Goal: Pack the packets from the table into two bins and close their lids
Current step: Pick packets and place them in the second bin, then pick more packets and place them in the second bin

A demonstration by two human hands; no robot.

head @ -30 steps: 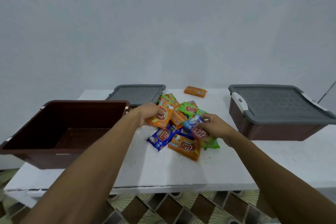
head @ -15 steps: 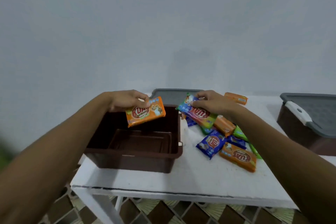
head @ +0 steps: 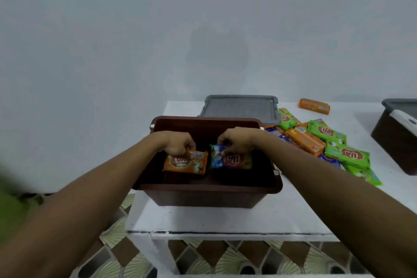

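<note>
Reaching down into the open brown bin (head: 209,189), both hands hold packets low inside it. The left hand (head: 178,145) has its fingers (head: 188,150) curled on the top edge of an orange packet (head: 187,163). The right hand (head: 237,142) pinches a blue and purple packet (head: 232,160) with its fingers (head: 225,150), just right of the first. These two packets sit side by side, near but apart, in the bin's far half; the dark floor by its front wall is free. The bin stands at the left end of the white surface (head: 225,216), its left wall about level with the surface's edge and a bare strip in front of it. Just behind the bin one grey lid (head: 241,108) lies flat. A pile of packets (head: 320,142) crowds the bin's right wall: four green ones show, while the orange and blue ones overlap too much to count. One lone orange packet (head: 314,106) lies behind and well right of the bin. A second bin (head: 392,142), lidded in grey, stands far right, cut by the frame
</note>
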